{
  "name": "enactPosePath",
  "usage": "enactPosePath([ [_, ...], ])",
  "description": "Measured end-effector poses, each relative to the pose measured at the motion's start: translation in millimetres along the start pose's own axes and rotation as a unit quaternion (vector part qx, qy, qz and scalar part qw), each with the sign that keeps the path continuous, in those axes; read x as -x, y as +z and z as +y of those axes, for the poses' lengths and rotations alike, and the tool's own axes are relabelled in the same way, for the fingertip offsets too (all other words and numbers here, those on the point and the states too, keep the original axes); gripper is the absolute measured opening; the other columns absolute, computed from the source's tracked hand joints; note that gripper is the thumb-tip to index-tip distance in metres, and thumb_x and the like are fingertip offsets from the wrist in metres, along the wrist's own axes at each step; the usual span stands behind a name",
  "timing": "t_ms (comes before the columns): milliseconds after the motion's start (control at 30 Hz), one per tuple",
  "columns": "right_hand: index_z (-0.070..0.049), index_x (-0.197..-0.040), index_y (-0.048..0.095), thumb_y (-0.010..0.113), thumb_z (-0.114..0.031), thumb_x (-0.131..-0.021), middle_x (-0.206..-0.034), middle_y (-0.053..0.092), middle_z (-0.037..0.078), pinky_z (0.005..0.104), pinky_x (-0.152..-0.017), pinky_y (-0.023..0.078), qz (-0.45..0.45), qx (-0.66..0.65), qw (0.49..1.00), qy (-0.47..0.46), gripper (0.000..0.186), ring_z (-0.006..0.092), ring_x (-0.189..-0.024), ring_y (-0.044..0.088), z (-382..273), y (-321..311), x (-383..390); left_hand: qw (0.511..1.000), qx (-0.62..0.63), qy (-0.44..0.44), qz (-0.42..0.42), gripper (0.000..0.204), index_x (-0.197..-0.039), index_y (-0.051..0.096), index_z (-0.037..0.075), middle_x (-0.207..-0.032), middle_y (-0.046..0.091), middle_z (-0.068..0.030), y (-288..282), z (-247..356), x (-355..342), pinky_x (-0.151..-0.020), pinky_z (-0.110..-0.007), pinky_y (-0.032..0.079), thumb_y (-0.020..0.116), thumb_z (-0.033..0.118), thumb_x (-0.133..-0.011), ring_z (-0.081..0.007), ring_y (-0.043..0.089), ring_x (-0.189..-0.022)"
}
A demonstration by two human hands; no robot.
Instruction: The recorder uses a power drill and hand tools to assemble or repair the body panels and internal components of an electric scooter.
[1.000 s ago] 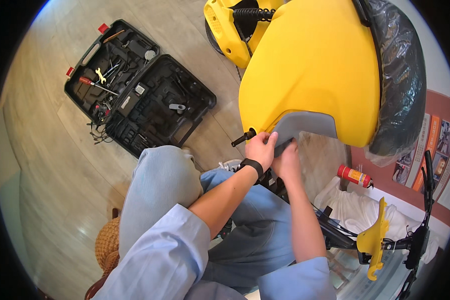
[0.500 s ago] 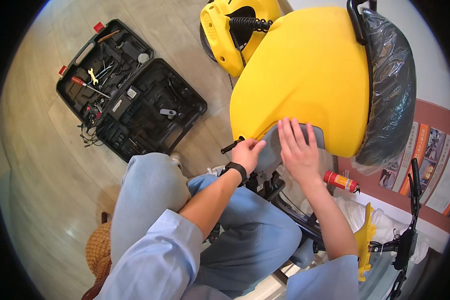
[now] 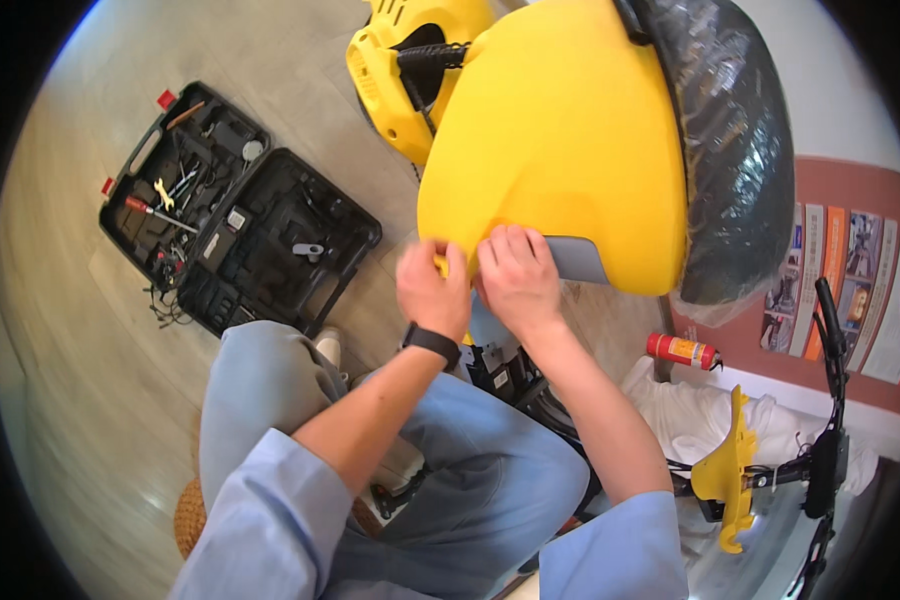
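Note:
A large yellow body panel (image 3: 560,130) of a scooter-like vehicle fills the upper middle, with a grey insert (image 3: 578,258) along its lower edge. At the panel's lower left corner is my left hand (image 3: 435,290), slightly blurred, its fingers curled closed. A sliver of yellow shows between its thumb and fingers, but what they pinch is hidden. Just right of it, my right hand (image 3: 518,285) bends closed fingers over the panel's lower edge, beside the grey insert. A plastic-wrapped dark seat (image 3: 735,150) adjoins the panel on the right.
An open black tool case (image 3: 260,215) with a wrench and screwdriver lies on the floor at left. A yellow wheel cover (image 3: 395,85) is beyond the panel. To the right are a small red extinguisher (image 3: 683,351), white cloth (image 3: 670,405) and a black handlebar (image 3: 825,470).
My right hand has left its flat position on the grey insert and moved left, fingers now curled on the panel edge. My left hand stays at the corner, turned and more closed. The view has shifted.

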State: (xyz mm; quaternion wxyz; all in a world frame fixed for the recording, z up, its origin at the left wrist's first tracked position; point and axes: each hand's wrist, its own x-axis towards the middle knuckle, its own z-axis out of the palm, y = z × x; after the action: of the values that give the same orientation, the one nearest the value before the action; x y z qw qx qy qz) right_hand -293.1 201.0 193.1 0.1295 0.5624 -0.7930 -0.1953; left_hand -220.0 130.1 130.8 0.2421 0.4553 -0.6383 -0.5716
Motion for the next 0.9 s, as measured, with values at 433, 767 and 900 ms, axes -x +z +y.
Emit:
enactPosePath([
  [433,-0.007,-0.078,0.067,0.053,-0.021,-0.073,-0.081,0.057,0.008,0.0338,-0.086,0.038,0.038,0.034,0.998,0.035,0.020,0.0228,-0.090,0.049,-16,10,3,0.918,-0.022,0.392,-0.064,0.042,-0.121,0.050,0.005,-0.119,0.053,-0.0203,49,152,-204,-0.096,-0.041,0.039,0.046,0.023,-0.084,-0.0369,0.048,-0.112],
  [767,-0.010,-0.069,0.062,0.052,-0.019,-0.070,-0.075,0.052,0.002,0.0272,-0.084,0.037,0.206,-0.004,0.976,0.067,0.014,0.0162,-0.085,0.048,3,37,4,0.718,0.134,0.682,-0.047,0.053,-0.119,0.038,0.000,-0.118,0.044,-0.0146,24,178,-125,-0.094,-0.040,0.034,0.061,0.014,-0.073,-0.0267,0.044,-0.109],
  [900,-0.009,-0.073,0.065,0.052,-0.020,-0.070,-0.078,0.053,0.002,0.0271,-0.084,0.036,0.230,-0.014,0.972,0.045,0.017,0.0171,-0.086,0.049,-1,42,2,0.429,-0.039,0.902,-0.028,0.044,-0.111,0.049,-0.002,-0.116,0.048,-0.0208,-1,246,-92,-0.092,-0.040,0.039,0.055,0.030,-0.081,-0.0299,0.048,-0.109],
])
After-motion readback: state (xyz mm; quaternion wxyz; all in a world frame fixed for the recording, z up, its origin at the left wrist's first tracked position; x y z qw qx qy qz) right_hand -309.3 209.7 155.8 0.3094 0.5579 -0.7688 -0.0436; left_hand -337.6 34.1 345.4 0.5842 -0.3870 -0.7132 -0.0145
